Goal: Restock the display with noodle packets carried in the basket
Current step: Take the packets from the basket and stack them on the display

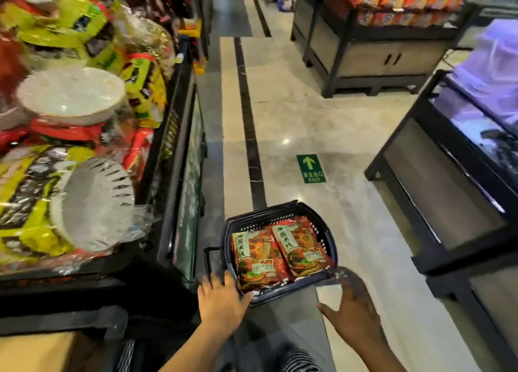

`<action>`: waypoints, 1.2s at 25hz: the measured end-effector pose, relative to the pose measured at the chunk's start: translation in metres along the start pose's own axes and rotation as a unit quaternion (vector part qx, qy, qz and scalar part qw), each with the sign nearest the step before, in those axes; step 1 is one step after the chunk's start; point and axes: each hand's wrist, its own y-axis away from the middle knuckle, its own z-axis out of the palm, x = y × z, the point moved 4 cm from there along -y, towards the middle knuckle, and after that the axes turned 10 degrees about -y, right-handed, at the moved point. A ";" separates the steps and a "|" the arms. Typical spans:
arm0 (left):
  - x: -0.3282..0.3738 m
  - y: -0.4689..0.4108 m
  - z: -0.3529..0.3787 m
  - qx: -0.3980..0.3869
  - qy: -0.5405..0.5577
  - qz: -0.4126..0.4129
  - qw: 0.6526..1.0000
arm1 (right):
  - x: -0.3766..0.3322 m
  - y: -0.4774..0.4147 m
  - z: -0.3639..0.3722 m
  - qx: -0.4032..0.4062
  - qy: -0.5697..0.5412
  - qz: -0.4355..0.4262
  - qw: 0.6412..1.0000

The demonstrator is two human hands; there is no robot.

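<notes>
red noodle packets, two side by side with long axes running away from the person, lie in the basket on the floor. left grip, nearer, touches the near rim, clasp unclear; right grip hovers spread, empty.

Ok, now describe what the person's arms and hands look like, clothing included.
Both forearms are bare to the frame edge. No sleeve, glove, watch or ring shows on the left hand or the motion-blurred right hand. Black-and-white striped clothing shows beneath them.
</notes>
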 end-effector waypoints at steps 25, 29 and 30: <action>0.108 -0.315 0.114 -0.181 0.107 -0.205 0.956 | 0.011 -0.419 0.084 -0.244 -0.005 0.071 0.967; 0.101 -0.349 0.165 -0.209 0.177 -0.254 0.928 | 0.020 -0.451 0.131 -0.227 -0.053 0.089 0.968; 0.099 -0.355 0.175 -0.205 0.207 -0.267 0.919 | 0.023 -0.458 0.142 -0.219 -0.058 0.089 0.970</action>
